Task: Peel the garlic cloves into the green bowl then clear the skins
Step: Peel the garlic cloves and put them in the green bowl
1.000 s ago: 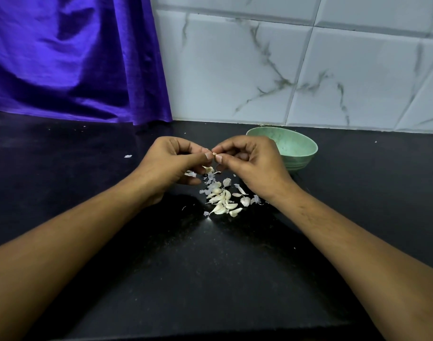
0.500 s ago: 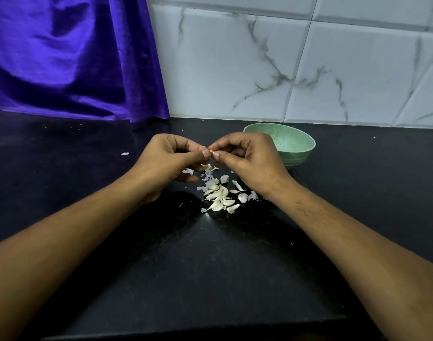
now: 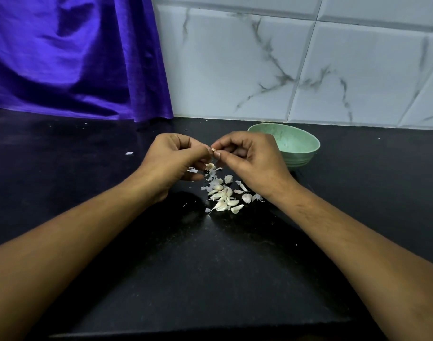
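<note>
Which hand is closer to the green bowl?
The right hand. It sits just left of the green bowl, hiding part of its rim. The left hand is farther left, meeting the right at the garlic clove both pinch.

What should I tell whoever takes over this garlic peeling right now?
Hands: the left hand and the right hand both pinch one garlic clove at the fingertips, above the pile.
Things: the pile of cloves and loose skins lie on the black counter between the wrists; one stray skin lies farther left. The green bowl stands behind the right hand.
Done: no cloves show in the bowl's visible part.
Left: finish this clove, peel the pile into the bowl, clear the skins.
</note>
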A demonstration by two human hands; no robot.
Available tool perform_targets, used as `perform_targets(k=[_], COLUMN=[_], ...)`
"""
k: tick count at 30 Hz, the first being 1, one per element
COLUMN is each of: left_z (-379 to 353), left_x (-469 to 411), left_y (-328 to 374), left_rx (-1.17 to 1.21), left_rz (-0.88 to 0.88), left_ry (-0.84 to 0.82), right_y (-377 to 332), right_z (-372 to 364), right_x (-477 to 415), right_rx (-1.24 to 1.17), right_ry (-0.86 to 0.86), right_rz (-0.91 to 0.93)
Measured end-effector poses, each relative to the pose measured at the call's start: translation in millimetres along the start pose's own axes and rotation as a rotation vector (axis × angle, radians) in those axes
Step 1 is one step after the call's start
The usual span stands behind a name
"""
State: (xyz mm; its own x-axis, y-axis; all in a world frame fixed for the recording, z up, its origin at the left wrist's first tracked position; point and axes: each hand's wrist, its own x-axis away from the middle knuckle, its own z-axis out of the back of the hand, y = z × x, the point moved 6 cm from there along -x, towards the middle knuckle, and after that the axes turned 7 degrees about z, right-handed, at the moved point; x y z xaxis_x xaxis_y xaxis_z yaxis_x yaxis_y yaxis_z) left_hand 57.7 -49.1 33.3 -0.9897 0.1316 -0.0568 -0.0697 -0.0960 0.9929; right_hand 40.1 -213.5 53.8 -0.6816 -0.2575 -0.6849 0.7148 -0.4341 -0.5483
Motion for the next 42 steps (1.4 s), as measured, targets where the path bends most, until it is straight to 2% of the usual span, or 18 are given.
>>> perform_targets(k=[7, 14, 20, 28, 34, 42], left_z=[1, 2, 2, 3, 6, 10], left_x=[-3, -2, 1, 4, 7, 5], left_y=[1, 0, 6, 11, 18, 17], left_rx=[-0.078, -0.195, -0.338, -0.28, -0.425, -0.478], left_rz=[-0.041, -0.095, -0.203, -0.244, -0.332, -0.312], left_ry=[0.015, -0.006, 0.013, 0.001, 0.092, 0.102], right_y=[-3, 7, 15, 15, 12, 10], right_z=[-4, 2, 4, 4, 2, 4], right_x=[-1, -2, -2, -1, -1, -2], right_rx=[-0.108, -0.347, -0.359, -0.331, -0.315, -0.382], right_ry=[0.002, 0.102, 0.105, 0.083, 0.068, 0.108], right_rz=[0.024, -0.089, -0.139, -0.113, -0.095, -0.111])
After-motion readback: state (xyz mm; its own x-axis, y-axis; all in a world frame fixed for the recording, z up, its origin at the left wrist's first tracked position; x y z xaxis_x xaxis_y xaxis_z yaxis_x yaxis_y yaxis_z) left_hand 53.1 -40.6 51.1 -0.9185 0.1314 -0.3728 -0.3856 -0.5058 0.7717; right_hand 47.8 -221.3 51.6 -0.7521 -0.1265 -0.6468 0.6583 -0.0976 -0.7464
